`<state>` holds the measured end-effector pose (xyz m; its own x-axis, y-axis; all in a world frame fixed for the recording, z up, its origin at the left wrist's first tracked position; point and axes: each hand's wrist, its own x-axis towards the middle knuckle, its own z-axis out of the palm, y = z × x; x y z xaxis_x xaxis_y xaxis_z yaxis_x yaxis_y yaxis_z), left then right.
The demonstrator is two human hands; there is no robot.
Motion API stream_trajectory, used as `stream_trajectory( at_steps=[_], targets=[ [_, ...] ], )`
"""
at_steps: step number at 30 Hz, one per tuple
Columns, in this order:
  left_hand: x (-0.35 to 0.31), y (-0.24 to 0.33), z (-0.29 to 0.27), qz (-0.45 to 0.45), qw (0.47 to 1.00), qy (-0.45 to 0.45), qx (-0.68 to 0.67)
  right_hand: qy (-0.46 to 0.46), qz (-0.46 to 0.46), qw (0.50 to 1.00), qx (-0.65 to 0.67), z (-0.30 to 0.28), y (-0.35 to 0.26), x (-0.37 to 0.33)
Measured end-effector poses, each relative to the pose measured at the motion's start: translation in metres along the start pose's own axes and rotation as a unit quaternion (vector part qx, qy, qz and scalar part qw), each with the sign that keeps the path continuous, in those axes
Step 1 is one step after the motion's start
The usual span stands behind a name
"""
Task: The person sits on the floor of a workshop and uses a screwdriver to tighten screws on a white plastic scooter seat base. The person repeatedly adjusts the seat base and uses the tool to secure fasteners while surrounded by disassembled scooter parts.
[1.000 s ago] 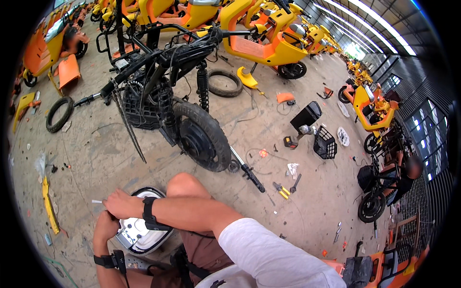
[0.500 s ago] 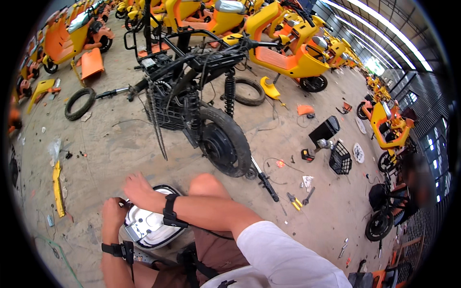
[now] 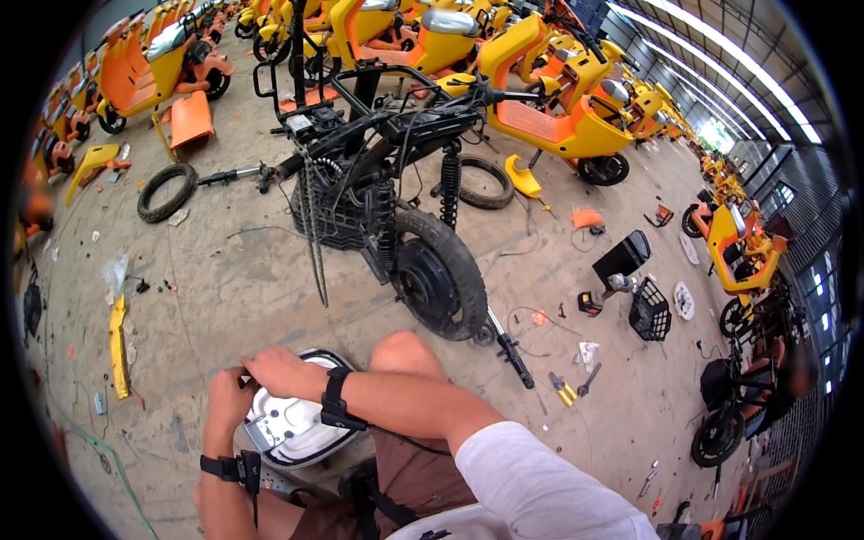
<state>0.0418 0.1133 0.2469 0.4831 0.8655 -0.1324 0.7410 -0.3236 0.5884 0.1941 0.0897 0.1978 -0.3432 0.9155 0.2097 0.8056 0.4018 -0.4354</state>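
Observation:
A scooter seat (image 3: pixel 310 416) lies upside down between my legs, its white plastic base facing up and a dark cover edge around the rim. A metal bracket (image 3: pixel 267 430) is fixed to the base at its left side. My left hand (image 3: pixel 230 397) is closed on the seat's upper left rim, fingers curled over the edge. Beside it, my right hand (image 3: pixel 282 372) reaches across the seat, fingers pinched together almost against the left hand. What the right fingertips hold, if anything, is too small to make out. Black straps with small devices circle both wrists.
Ahead stands a stripped scooter frame (image 3: pixel 360 171) with its rear wheel (image 3: pixel 441 274). Pliers (image 3: pixel 563 389), a wrench (image 3: pixel 589 379), a shock absorber (image 3: pixel 511 349) and a black basket (image 3: pixel 650 309) lie to the right. A yellow strip (image 3: pixel 119 346) is at left; yellow scooters (image 3: pixel 558 117) fill the background.
My right hand has come down from above the seat rim to close beside my left hand. The whole view has shifted slightly; the seat stays in my lap area.

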Motion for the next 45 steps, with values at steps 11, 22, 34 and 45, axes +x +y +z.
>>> stream_trajectory(
  at_steps=[11, 22, 34, 45],
  targets=[
    [0.003, -0.009, 0.004, 0.046, 0.993, 0.105, 0.028, -0.017, 0.017, 0.997, 0.080, -0.006, 0.001, 0.004],
    [0.000, -0.004, 0.001, -0.042, 0.990, 0.055, 0.122, 0.023, -0.042, 0.995, -0.083, -0.013, 0.001, 0.000],
    [-0.006, -0.017, -0.012, -0.018, 0.995, -0.100, -0.019, -0.156, 0.032, 0.987, 0.032, -0.032, -0.017, 0.005],
    [0.003, -0.020, 0.010, -0.026, 0.992, -0.017, 0.124, -0.106, 0.005, 0.994, -0.006, -0.009, 0.000, -0.003]
  ],
)
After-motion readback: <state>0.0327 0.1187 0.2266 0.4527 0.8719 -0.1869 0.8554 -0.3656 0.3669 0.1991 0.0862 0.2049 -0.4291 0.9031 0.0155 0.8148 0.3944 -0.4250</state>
